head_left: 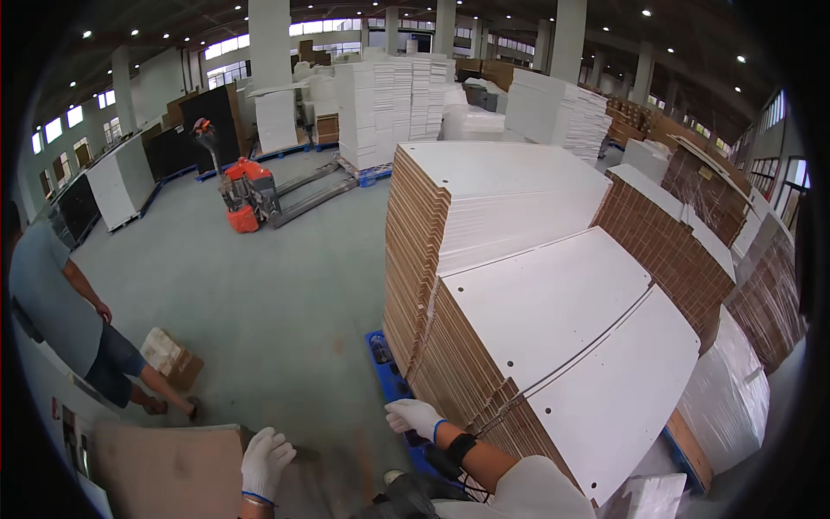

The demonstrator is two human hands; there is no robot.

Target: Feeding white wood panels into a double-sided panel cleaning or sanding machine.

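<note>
My left hand [266, 461], in a white knit glove, is raised beside a brown board-topped box or stack [169, 467] at the lower left. Its fingers are loosely bent and a little apart, with nothing seen in them. My right hand [415, 418], gloved the same way, is held out in front of a tall stack of white-faced panels [545, 320] with brown edges. Those fingers are also loosely bent, and no object shows in them. A dark band circles my right wrist. Small dark holes dot the top panels, and the stack rests on a blue pallet [380, 353].
An orange pallet jack [249, 186] stands farther off on the grey-green floor. At the left, a person in a blue-grey shirt [60, 294] is near a small carton [173, 356]. More panel stacks [393, 112] fill the back, and wrapped ones [726, 389] the right.
</note>
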